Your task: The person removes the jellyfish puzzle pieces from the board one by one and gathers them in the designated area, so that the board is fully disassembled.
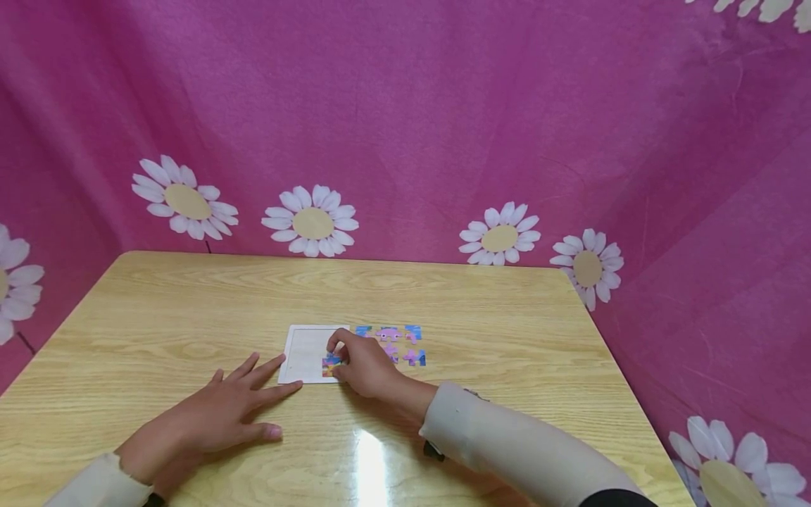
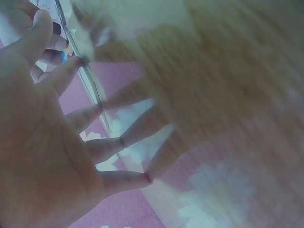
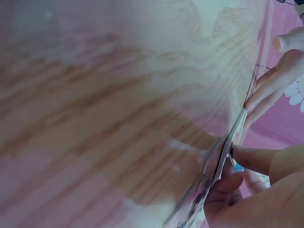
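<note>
Where wrist views blur, head shows right hand [image 1: 362,366] pinching puzzle piece [image 1: 331,365]

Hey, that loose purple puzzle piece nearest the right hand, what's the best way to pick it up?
Pinch the purple puzzle piece across two opposite edges, coming straight down from above. It lies flat on the table, so nothing can slip under it, and other loose pieces crowd its far side. The right hand sits just left of it, so that hand probably suits best.
</note>
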Demonstrator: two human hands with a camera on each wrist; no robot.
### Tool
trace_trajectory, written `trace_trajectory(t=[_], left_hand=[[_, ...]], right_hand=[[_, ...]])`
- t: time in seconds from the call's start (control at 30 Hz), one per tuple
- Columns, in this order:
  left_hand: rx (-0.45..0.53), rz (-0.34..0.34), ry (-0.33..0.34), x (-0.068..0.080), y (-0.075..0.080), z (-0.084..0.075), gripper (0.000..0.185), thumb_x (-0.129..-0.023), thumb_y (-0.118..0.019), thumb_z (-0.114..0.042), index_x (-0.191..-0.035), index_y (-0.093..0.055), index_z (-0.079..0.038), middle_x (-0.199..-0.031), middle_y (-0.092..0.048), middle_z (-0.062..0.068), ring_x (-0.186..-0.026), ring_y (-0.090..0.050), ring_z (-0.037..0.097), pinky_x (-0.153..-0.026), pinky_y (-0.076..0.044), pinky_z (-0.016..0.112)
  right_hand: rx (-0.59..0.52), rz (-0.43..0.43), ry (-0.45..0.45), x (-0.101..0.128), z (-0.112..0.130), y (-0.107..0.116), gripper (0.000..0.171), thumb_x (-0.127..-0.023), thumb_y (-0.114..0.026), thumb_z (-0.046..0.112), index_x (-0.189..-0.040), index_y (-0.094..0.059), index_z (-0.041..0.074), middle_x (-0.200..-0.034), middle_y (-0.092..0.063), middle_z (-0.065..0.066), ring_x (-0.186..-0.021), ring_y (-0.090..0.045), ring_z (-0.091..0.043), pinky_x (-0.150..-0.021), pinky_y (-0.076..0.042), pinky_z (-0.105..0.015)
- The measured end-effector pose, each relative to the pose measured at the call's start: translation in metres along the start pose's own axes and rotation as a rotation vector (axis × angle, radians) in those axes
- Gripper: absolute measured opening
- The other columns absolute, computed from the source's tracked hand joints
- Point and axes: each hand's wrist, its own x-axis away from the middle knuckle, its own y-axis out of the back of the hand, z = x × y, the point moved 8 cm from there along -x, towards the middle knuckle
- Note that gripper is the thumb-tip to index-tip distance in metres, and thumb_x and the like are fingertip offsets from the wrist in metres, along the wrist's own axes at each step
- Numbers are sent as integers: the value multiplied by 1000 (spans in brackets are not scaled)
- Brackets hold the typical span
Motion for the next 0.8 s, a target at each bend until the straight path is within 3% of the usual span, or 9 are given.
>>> trace_trajectory(t=[0.27,0.53,0.8], left_hand=[[-2,-5,0,0,-1,0,70,-91,-56,-73,-153,-50,-41,-166,-32,15,-146,-28,60,-93,-30,88],[-14,-16,-3,0,-1,0,69,-91,-57,-73,-152,-51,-41,-166,-33,16,-145,-29,60,-92,-31,88],[-14,-13,-1,0,-1,1,70,-91,-56,-74,-152,-50,-41,-166,-33,15,-146,-29,60,-93,-30,88]], right_hand=[[-123,-7,-21,0,-4,0,25,-93,-73,-1,-109,-64,16,-85,-68,1,-79,-59,-9,-78,-50,-28],[-276,1,-58,4,-8,2,23,-95,-69,-5,-111,-64,10,-79,-62,0,-43,-50,-12,-44,-45,-23],[-282,-2,-45,10,-11,10,22,-95,-68,-4,-112,-63,9,-76,-60,1,-45,-57,-16,-47,-48,-25]])
